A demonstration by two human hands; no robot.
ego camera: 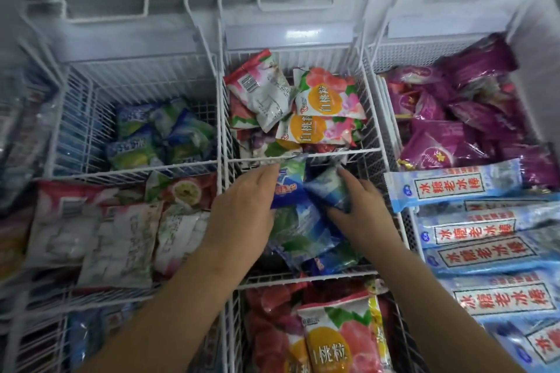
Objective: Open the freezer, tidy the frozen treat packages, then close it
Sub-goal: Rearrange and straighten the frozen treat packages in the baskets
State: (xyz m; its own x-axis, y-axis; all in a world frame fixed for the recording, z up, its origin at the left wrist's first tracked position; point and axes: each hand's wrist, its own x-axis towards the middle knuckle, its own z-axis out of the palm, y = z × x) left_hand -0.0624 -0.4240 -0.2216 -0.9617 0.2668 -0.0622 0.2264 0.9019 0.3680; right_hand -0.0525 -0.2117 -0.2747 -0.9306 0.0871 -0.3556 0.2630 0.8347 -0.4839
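Blue-and-green treat packages [303,221] fill the middle wire basket [303,277] of the open freezer [127,36], and I have both hands in it. My left hand [242,215] pinches one package at 10 o'clock of the pile; my right hand [360,206] grips another at 2 o'clock. Peach packs [327,100] sit at 12 o'clock, purple ones [439,136] at 2.
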